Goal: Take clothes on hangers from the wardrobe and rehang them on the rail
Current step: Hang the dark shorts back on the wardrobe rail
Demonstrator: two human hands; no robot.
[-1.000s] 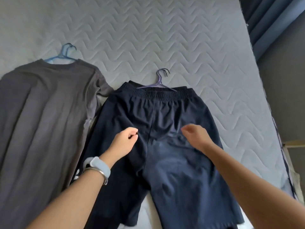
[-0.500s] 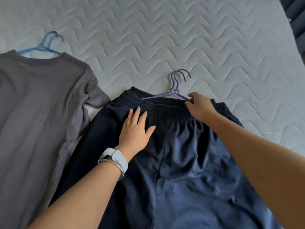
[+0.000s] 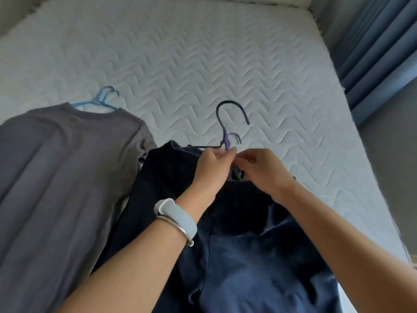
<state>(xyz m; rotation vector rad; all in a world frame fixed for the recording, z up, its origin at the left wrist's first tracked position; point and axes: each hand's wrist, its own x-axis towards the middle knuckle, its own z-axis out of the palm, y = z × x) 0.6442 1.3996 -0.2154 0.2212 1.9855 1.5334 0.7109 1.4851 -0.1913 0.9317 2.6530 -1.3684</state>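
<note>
Navy shorts point(image 3: 237, 251) lie on the white quilted mattress point(image 3: 203, 59), hung on a purple hanger point(image 3: 226, 136) whose hook now stands up off the bed. My left hand point(image 3: 212, 168) pinches the hanger at the base of its hook. Beside it, my right hand point(image 3: 261, 170) grips the shorts' elastic waistband. To the left lies a grey T-shirt point(image 3: 56, 177) flat on a light blue hanger point(image 3: 101, 101).
Blue curtains point(image 3: 379, 41) hang along the right side of the bed. A grey floor strip point(image 3: 392, 177) runs beside the mattress's right edge. A pale watch band sits on my left wrist.
My left hand left the shorts' front and took hold of the hanger's neck. The hook has been raised off the mattress. My right hand shifted along the waistband toward the middle.
</note>
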